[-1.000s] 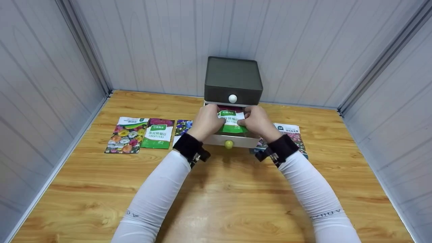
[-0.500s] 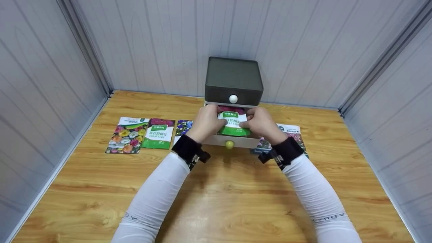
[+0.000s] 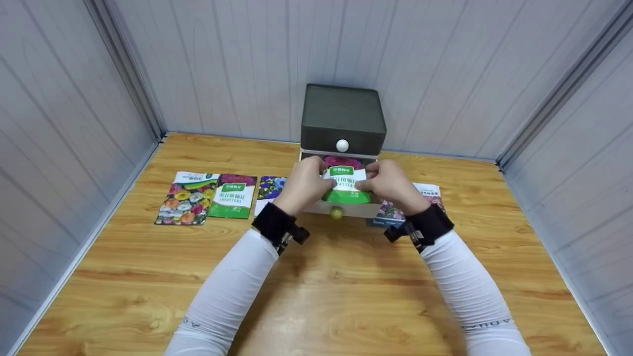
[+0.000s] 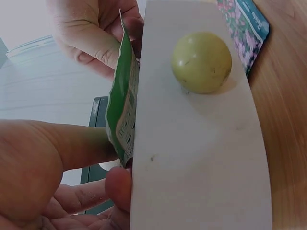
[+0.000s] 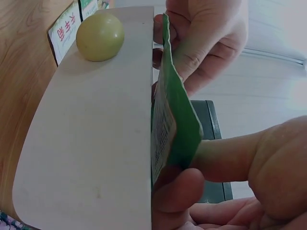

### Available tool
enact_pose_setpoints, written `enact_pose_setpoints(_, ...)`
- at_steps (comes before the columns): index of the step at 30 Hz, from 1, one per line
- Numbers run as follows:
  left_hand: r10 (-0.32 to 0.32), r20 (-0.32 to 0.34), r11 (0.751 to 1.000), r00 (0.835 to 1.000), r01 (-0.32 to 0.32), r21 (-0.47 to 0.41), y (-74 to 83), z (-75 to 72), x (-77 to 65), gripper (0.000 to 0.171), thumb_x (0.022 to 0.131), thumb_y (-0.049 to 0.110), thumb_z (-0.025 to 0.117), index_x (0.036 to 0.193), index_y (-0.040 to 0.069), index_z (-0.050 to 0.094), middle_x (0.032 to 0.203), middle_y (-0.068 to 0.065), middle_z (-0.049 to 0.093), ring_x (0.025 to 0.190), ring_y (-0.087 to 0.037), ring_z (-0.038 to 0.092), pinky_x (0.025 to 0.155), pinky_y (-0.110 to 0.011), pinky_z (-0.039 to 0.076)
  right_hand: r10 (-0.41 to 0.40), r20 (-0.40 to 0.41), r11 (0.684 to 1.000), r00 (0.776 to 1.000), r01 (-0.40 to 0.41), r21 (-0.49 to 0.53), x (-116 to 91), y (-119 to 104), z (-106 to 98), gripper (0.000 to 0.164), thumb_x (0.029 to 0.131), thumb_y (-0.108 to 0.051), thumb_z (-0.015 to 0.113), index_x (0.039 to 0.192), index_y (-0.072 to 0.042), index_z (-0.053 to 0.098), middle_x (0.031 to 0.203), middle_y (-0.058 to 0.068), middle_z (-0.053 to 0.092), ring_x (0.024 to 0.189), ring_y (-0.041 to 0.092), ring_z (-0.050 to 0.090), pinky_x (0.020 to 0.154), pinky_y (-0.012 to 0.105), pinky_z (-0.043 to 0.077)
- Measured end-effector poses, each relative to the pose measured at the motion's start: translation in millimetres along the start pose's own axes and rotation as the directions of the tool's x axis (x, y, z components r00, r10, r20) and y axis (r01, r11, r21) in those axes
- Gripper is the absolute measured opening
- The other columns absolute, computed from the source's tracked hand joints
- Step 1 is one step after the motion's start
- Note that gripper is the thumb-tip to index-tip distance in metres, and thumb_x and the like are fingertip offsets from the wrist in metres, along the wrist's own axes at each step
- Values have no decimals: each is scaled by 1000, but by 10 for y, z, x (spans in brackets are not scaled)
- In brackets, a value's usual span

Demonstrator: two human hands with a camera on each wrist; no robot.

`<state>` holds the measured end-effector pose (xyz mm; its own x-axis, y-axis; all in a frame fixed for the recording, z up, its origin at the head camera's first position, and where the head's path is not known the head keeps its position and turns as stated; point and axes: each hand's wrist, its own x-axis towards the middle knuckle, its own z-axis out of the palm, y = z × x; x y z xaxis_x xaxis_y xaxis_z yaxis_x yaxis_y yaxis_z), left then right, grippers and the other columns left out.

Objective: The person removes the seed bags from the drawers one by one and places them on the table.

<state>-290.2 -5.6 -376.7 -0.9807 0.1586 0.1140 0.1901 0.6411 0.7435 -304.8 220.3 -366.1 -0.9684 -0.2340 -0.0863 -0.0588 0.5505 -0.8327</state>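
Observation:
A green and white seed packet with pink flowers at its far end lies over the pulled-out lower drawer. My left hand pinches its left edge, thumb on top. At the opposite edge my right hand pinches it the same way. In both wrist views the packet's green end stands just above the drawer's white front, near the yellow-green knob. What lies deeper in the drawer is hidden by the packet and hands.
The dark cabinet with a white knob stands against the back wall. Left of it lie a multicoloured flower packet, a matching green packet and a blue-flower packet. Pink-flower packets lie right, partly behind my right arm.
The packet and both hands have shifted slightly toward me and to the right. More of the pink flowers at the packet's far end shows now. Both hands keep their pinch.

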Motion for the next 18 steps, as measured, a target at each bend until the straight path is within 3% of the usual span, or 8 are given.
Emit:
enact_pose_setpoints(9, 6, -5, 1000, 1000, -6, 1, 25, 21, -35, 39, 99, 17, 85, 130, -2, 72, 125, -14, 75, 106, -26, 68, 92, -39, 59, -6, 12, 998, 1000, 5, 60, -55, 45, -41, 29, 99, 0, 79, 86, -5, 53, 73, -2, 43, 60, 10, 44, 53, 23, 39)
enact_pose_setpoints(12, 12, -9, 1000, 1000, -12, -3, 38, 30, -42, 39, 99, 16, 85, 131, -2, 73, 128, -14, 75, 110, -27, 68, 96, -40, 58, 22, 8, 997, 1000, -23, 74, -73, 57, -62, 18, 100, -3, 80, 107, 2, 64, 81, 0, 48, 65, 11, 49, 55, 22, 44)
enact_pose_setpoints(15, 22, -18, 1000, 1000, -22, -4, 45, 41, -56, 39, 98, 16, 86, 130, -3, 73, 128, -15, 75, 111, -28, 69, 99, -41, 58, 47, 1, 995, 999, -47, 86, -100, 69, -73, 46, 101, -4, 80, 141, 9, 63, 94, 5, 57, 72, 12, 56, 59, 22, 51)
enact_pose_setpoints(18, 25, -22, 1000, 999, -25, -6, 53, 55, -68, 40, 97, 16, 86, 130, -3, 74, 129, -15, 75, 112, -28, 69, 100, -42, 58, 61, -8, 994, 998, -60, 95, -131, 82, -79, 66, 101, -5, 80, 159, 10, 51, 107, 11, 63, 78, 14, 63, 64, 23, 57)
